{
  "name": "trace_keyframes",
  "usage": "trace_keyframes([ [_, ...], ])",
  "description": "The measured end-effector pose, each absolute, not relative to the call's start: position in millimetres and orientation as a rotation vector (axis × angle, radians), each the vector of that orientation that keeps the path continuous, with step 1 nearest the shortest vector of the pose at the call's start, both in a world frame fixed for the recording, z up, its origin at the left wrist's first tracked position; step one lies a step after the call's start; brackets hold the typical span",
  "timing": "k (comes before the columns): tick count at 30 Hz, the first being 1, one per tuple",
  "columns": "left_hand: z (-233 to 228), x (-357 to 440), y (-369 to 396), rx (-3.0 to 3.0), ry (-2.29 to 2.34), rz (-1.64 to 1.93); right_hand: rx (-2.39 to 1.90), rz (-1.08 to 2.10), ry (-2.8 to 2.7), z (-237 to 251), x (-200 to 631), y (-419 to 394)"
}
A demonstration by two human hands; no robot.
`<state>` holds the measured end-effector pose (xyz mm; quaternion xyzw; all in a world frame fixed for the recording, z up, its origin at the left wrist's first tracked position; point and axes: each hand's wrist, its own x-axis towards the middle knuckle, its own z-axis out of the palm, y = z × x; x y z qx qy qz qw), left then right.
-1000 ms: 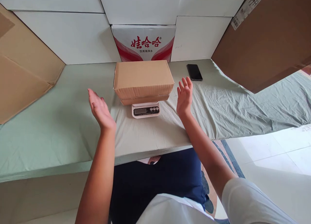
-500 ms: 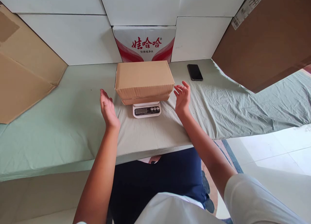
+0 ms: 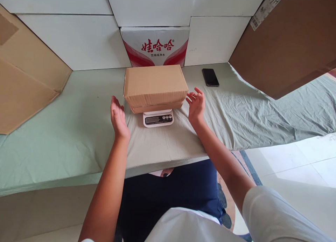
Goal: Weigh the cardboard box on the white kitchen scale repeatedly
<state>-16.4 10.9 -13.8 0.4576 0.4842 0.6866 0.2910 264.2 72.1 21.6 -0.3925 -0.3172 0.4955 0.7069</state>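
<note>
A closed brown cardboard box [image 3: 156, 81] rests on a small white digital scale [image 3: 158, 119], hiding the scale's weighing plate. The scale's display and buttons face me, and no digits can be read on the display. To the left of the box, my left hand [image 3: 119, 118] is open with its palm turned inward and a gap between it and the box. On the other side, my right hand [image 3: 196, 105] is open, its fingers loosely curled close to the box's right front corner. Neither hand holds anything.
A black phone [image 3: 210, 77] lies right of the box on the green cloth [image 3: 86, 123]. Behind stands a white and red carton [image 3: 156, 46] with Chinese lettering, against white panels [image 3: 157, 7]. Large cardboard sheets flank the left [image 3: 26, 77] and right [image 3: 286, 42].
My left hand has moved slightly right, nearer the box. My right hand has shifted a little left toward the box. The box and scale stay put.
</note>
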Motion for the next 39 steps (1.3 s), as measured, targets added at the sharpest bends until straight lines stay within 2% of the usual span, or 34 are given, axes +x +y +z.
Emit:
trace_keyframes([
  [23, -26.6, -23.0, 17.0, 1.315, 1.286, 1.746, -0.873, 1.202, -0.803, 22.2, 261.7, 70.7],
  [39, -18.8, -15.5, 14.5, 1.311, 1.22, 1.744, -0.854, 1.196, -0.859, 20.9, 266.0, 72.2],
])
